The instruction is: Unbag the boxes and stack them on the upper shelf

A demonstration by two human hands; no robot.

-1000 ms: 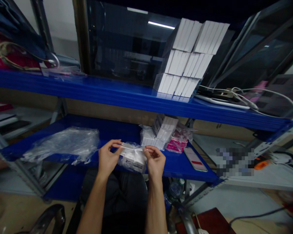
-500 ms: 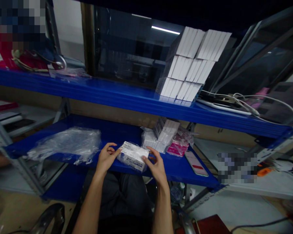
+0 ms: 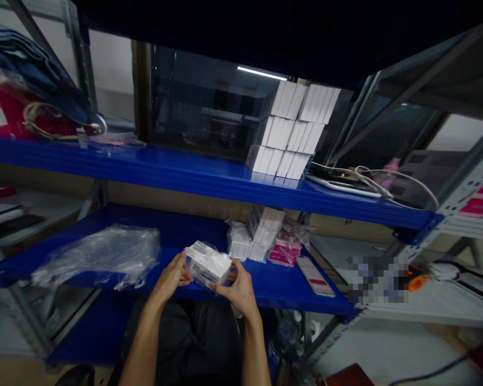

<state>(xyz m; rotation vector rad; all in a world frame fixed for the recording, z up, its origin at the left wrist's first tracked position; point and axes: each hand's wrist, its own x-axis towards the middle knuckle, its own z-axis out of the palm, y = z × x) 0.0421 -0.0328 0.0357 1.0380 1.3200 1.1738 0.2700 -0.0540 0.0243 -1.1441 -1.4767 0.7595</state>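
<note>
A bundle of small white boxes (image 3: 207, 261) in clear plastic wrap is held between my two hands, over the front part of the blue shelf. My left hand (image 3: 173, 276) grips its left end with the fingers curled against the side. At the right end, my right hand (image 3: 238, 287) has its thumb at the near lower edge and fingers round the side. To the left lies a loose pile of clear plastic bags (image 3: 108, 252). Behind and to the right stand more white boxes (image 3: 261, 233), partly wrapped, beside a pink wrapped pack (image 3: 285, 252).
A phone (image 3: 316, 276) lies at the shelf's right side. On the upper blue shelf (image 3: 177, 169), a tall stack of white boxes (image 3: 285, 134) stands next to a tablet-like device (image 3: 346, 185) with white cables. Folded dark cloth (image 3: 28, 69) and a red package are at upper left.
The bundle has tilted and turned in my hands. My left hand has shifted from its top edge to its left side, and my right hand has closed around the right end. The camera view has shifted.
</note>
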